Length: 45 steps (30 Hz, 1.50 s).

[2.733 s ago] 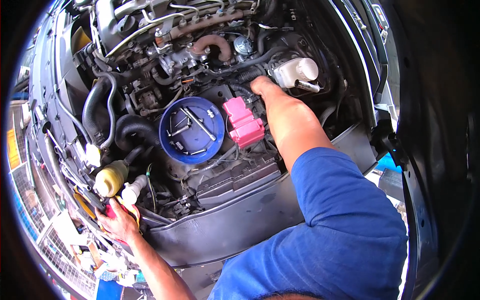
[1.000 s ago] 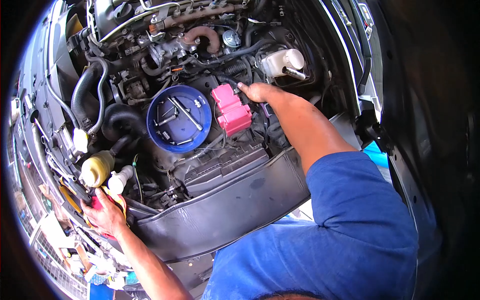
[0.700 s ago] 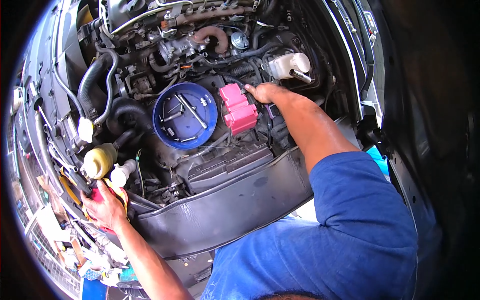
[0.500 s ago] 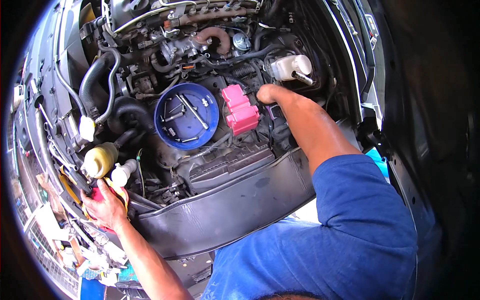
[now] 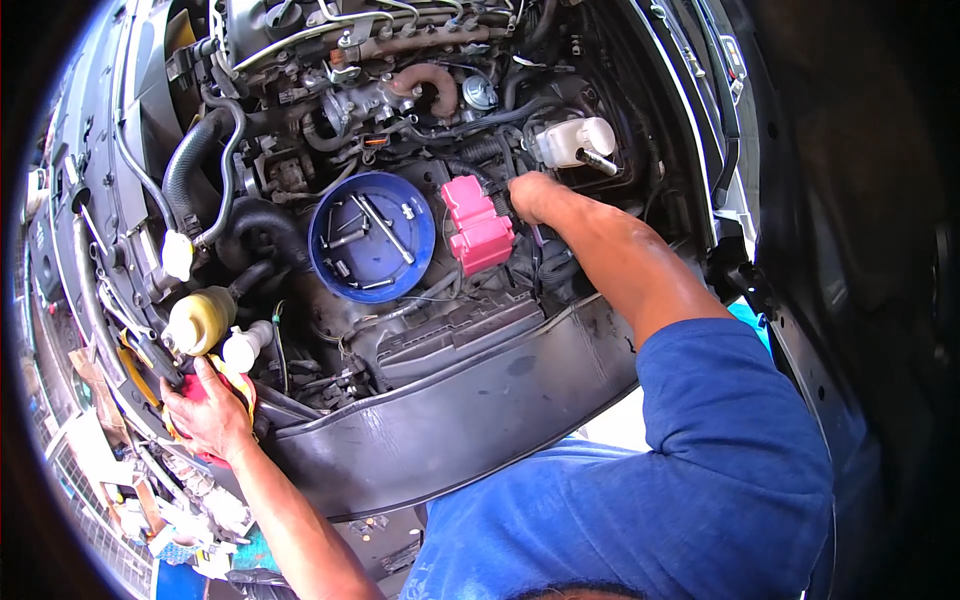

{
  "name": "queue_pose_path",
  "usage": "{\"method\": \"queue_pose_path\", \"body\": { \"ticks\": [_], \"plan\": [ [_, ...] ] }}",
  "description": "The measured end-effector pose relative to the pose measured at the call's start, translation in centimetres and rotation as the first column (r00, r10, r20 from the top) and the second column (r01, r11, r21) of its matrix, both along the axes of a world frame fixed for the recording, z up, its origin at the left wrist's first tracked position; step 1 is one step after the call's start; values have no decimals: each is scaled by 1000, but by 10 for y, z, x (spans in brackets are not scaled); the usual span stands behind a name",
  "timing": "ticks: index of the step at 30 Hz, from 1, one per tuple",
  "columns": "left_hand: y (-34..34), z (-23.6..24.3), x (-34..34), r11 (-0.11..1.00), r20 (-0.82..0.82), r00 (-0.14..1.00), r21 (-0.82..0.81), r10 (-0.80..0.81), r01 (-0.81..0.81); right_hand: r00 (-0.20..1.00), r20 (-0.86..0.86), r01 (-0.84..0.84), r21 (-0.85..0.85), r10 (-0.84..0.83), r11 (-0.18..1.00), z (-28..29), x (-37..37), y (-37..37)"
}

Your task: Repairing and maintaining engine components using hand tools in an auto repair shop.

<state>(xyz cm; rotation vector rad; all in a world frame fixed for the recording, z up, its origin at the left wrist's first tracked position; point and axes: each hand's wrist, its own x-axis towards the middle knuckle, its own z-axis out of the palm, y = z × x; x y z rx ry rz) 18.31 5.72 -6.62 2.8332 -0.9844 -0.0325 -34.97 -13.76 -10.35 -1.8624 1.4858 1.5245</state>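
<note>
My left hand lies with fingers spread on a red cloth with yellow edging, at the front left of an engine bay. Close beyond its fingertips is a yellowed reservoir. My right hand reaches down just right of a pink plastic cover. Its fingers are hidden among dark hoses and parts, so what they touch cannot be made out. Left of the pink cover sits a blue bowl holding a long metal extension bar and several smaller metal tools or fasteners.
A white reservoir stands beyond my right hand, with a chrome tool lying against it. A black fender cover drapes over the near edge. Metal pipes and the engine fill the far side. A dark corrugated hose curves at left.
The view has shifted slightly. My right hand stays beside the pink cover, its forearm and elbow moved a little. My left hand rests in the same place.
</note>
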Motion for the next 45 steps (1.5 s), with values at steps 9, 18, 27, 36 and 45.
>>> {"method": "queue_pose_path", "body": {
  "ticks": [9, 18, 27, 36, 45],
  "plan": [
    [0, -1, 1, 1000, 36, 999, 7, -9, 8, 690, 664, 705, -527, -288, 475, -7, 27, -19],
    [-1, 2, -1, 999, 19, 1000, -31, -15, 16, 471, 870, 875, -439, -145, 204, -78, 7, -77],
    [-2, 7, -4, 1000, 20, 1000, -18, -12, 13, -227, 900, 949, 290, -373, 124, -86, 3, -57],
    [-2, 6, -5, 1000, 22, 1000, -16, -10, 11, 143, 971, 985, -119, -194, 127, -120, -3, -62],
    [-3, 9, -7, 1000, 9, 1000, -22, -5, 5, 218, 958, 976, -208, -187, 69, -113, 4, -67]
  ]
}}
